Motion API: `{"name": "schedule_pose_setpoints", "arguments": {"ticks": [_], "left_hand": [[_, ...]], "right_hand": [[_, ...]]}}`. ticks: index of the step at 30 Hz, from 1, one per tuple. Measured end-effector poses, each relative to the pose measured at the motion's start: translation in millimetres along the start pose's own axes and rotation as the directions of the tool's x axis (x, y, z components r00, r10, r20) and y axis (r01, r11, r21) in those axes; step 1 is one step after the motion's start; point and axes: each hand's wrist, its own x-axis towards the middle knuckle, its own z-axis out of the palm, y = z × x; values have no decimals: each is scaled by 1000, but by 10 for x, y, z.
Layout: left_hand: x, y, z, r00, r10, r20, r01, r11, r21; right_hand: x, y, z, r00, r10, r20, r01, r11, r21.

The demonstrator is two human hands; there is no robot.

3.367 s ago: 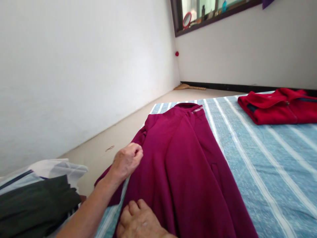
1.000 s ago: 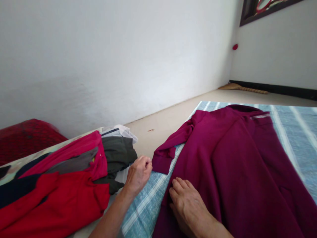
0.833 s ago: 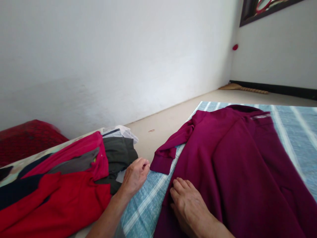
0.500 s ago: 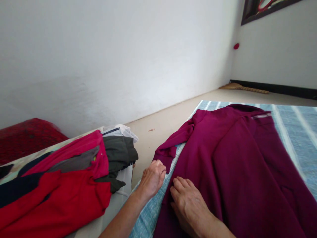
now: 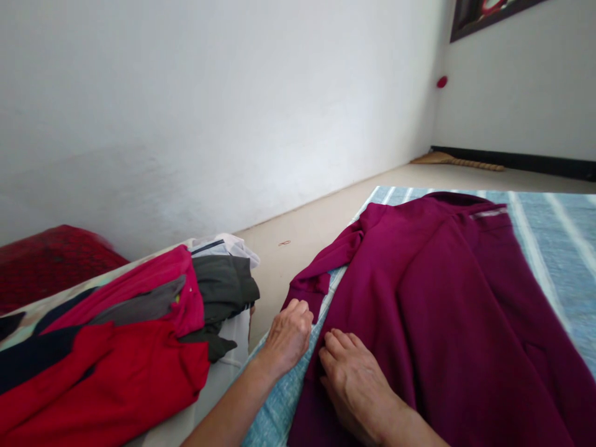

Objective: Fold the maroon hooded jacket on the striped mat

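A maroon long-sleeved garment (image 5: pixel 447 310) lies spread on a blue striped mat (image 5: pixel 549 248). Its left sleeve (image 5: pixel 330 257) runs down over the mat's edge towards me. My left hand (image 5: pixel 288 335) rests at the sleeve's cuff (image 5: pixel 307 288) with its fingers curled on the fabric. My right hand (image 5: pixel 356 382) lies flat on the garment's lower left part, fingers stretched and close together, just right of the left hand.
A pile of clothes (image 5: pixel 139 335), red, grey, dark green and white, lies at the left on a low surface. A red cushion (image 5: pixel 46 261) sits behind it by the white wall. A broom (image 5: pixel 456 162) lies along the far wall. A bare floor strip (image 5: pixel 307 230) separates mat and wall.
My left hand has moved right from the mat beside the clothes pile onto the sleeve cuff and closed on it; the cuff has bunched in. My right hand has stayed flat.
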Motion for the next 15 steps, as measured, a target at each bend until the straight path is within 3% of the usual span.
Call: {"name": "schedule_pose_setpoints", "arguments": {"ticks": [6,12,15], "left_hand": [[-2,-45,63,991,-45,-126,32,994,-109],[-112,-420,12,925,-268,-269,180,933,-311],[-158,-512,-45,926,-278,-255,172,913,-371]], "right_hand": [[-7,1,-20,1000,-1,16,1,1000,10],[-15,14,5,1000,-2,5,2,1000,18],[-12,3,-15,1000,4,29,-5,999,32]]}}
